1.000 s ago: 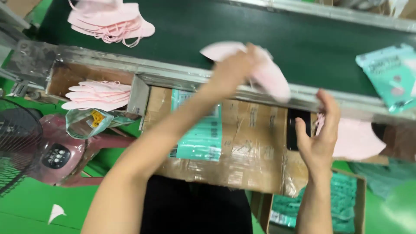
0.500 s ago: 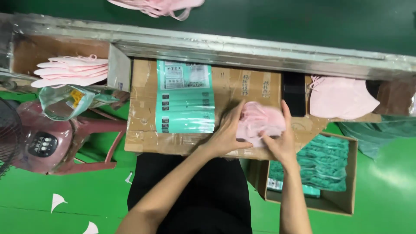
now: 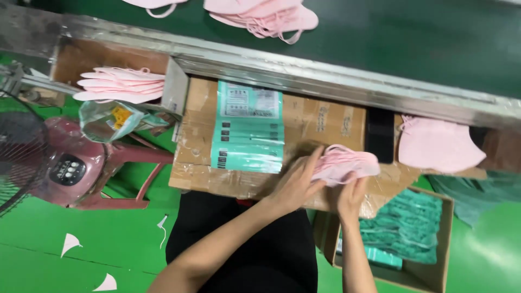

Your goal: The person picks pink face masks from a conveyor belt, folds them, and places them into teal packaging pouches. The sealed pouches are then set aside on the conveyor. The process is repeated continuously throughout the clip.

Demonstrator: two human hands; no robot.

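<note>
Both hands, L (image 3: 296, 184) and R (image 3: 350, 192), pinch pink masks (image 3: 342, 163) over the board (image 3: 304, 122), apparently squaring the stack. Next move needs a teal pouch (image 3: 249, 130), likely opened w/ one hand.

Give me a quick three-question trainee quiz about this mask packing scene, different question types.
1. True or false: both hands, left hand and right hand, hold the pink masks.
2. The teal pouches lie on: A) the cardboard sheet B) the green belt C) the fan.
3. Fill in: the open carton beside the person holds ___ packs.

Key: 1 true; 2 A; 3 teal.
</note>
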